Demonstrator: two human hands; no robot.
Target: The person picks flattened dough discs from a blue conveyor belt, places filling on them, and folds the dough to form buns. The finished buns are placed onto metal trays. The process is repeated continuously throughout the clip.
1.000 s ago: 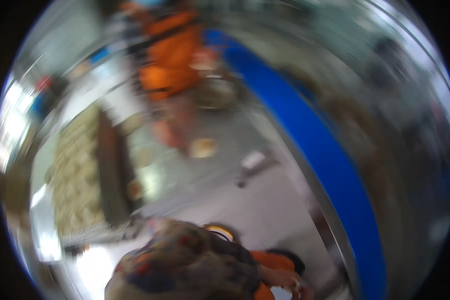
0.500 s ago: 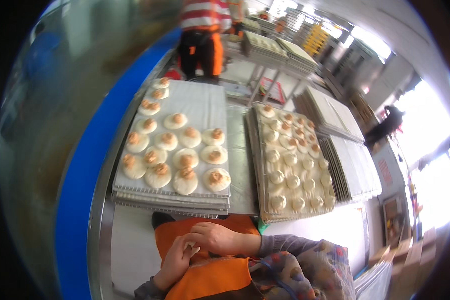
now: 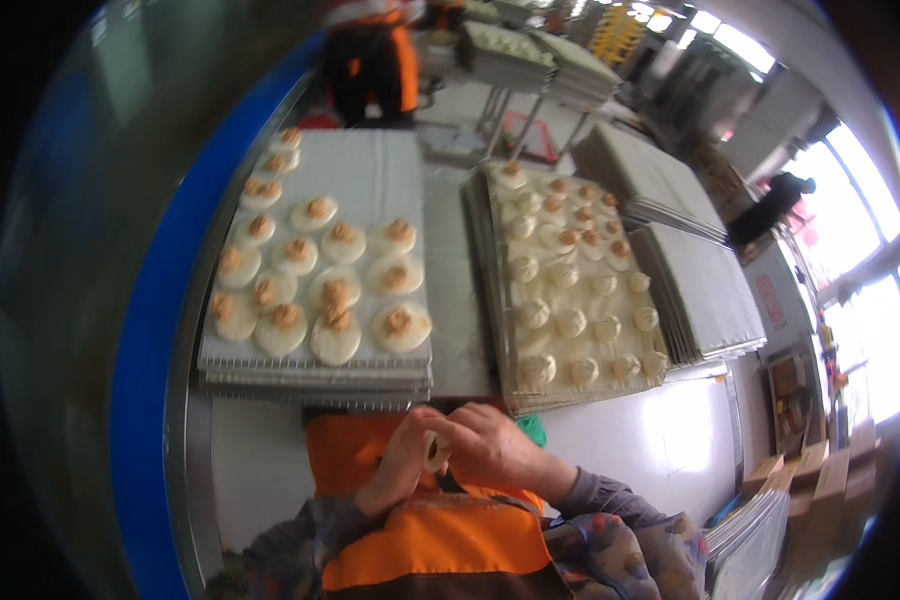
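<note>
Close in front of my orange apron, both hands are together around a small filled dough bun (image 3: pixel 433 452). My left hand (image 3: pixel 402 462) cups it, and only a pale strip of dough with a dark spot shows between the palms. My right hand (image 3: pixel 488 440) bends over the bun with its fingers pressed at the dough. Beyond my hands on the left, a lined tray (image 3: pixel 370 165) carries flat dough rounds topped with orange-brown filling (image 3: pixel 402 322). To the right, another tray (image 3: pixel 610 290) carries several pleated closed buns (image 3: pixel 572 322) and, farther back, filled rounds.
More stacked lined trays (image 3: pixel 690 290) stand at the right. A blue edge strip (image 3: pixel 160 330) runs along the left side of the metal table (image 3: pixel 460 340). A co-worker in orange and black trousers (image 3: pixel 370 75) stands at the far end. Cardboard boxes (image 3: pixel 820 480) sit at lower right.
My hands, still together on the dough bun, have moved slightly right and turned more upright. The trays now appear farther left and higher as the view shifts.
</note>
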